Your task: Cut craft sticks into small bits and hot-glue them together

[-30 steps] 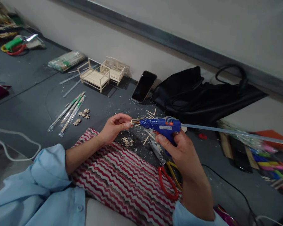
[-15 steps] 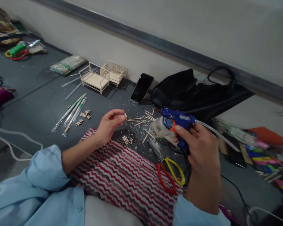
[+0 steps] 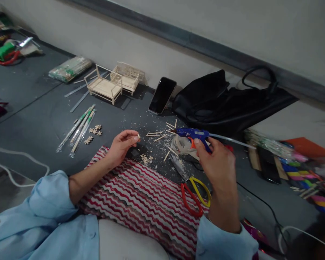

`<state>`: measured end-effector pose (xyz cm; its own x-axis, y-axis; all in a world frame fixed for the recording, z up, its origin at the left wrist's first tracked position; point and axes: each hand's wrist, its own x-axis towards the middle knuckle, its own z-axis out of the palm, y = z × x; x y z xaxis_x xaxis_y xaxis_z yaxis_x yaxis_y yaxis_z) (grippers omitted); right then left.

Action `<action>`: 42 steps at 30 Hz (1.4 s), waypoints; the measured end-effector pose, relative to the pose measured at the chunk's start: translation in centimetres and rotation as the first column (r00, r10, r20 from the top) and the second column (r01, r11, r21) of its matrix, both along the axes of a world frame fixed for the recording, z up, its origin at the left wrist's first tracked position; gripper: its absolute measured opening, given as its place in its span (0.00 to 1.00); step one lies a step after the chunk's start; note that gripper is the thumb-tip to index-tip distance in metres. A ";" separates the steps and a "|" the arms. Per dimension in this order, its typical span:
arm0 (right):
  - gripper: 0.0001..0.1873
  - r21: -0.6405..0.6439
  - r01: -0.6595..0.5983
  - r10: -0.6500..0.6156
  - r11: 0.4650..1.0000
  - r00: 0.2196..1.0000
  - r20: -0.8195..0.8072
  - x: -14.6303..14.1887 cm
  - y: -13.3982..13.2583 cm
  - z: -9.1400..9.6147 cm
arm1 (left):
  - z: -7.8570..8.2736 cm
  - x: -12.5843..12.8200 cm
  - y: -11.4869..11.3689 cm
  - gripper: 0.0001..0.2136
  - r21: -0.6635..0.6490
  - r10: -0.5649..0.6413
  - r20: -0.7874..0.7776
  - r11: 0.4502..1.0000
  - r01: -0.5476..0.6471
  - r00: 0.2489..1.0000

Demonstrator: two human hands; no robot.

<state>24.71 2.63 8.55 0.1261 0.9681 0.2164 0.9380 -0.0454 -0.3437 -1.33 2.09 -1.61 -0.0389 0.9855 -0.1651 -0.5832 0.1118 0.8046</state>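
Between thumb and fingers, my left hand pinches a small pale wooden piece; its full shape is hidden. My right hand is wrapped round a blue glue gun, thumb near its orange part, nozzle pointing left over loose wooden sticks. Under the gun sits a crumpled clear plastic item. Below my left hand lies a pile of tiny wooden bits. Scissors with one red and one yellow handle rest between my hands, partly on a striped cloth.
Small flower-shaped wooden pieces and wrapped stick bundles lie to the left. Two miniature wooden furniture frames stand near the wall. A phone leans beside a black bag. The gun's cord trails right.
My right hand has moved the glue gun slightly left and levelled it lower over the sticks. My left hand keeps its pinch and has shifted a little left. The camera view has shifted slightly.
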 end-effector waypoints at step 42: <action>0.08 -0.013 -0.481 0.439 0.877 0.812 -0.385 -10.1 -1.0 -8.9 | 0.3 -0.3 -0.1 0.11 -0.043 -0.019 0.001 0.999 0.019 1.000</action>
